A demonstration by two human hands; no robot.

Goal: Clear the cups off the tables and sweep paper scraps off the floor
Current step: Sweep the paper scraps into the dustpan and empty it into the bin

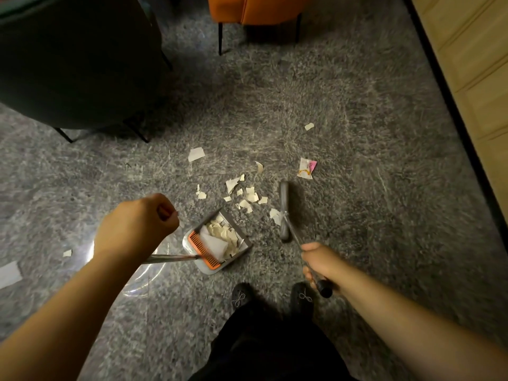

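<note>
A grey dustpan (192,239) with an orange comb edge stands on the floor, holding several white paper scraps. My left hand (137,226) grips the top of its long metal handle (170,258). My right hand (320,264) grips the broom handle, whose black end sticks out behind my fist. The grey broom head (284,210) lies on the floor right of the pan. A cluster of paper scraps (247,195) lies between broom and pan. A larger white scrap (196,154) and a pink and white wrapper (307,168) lie farther out.
A dark chair (77,64) stands at the upper left and an orange chair (258,9) at the top. A wooden wall panel (478,78) runs along the right. More scraps (9,274) lie at the far left. My black shoes (242,294) are below the pan.
</note>
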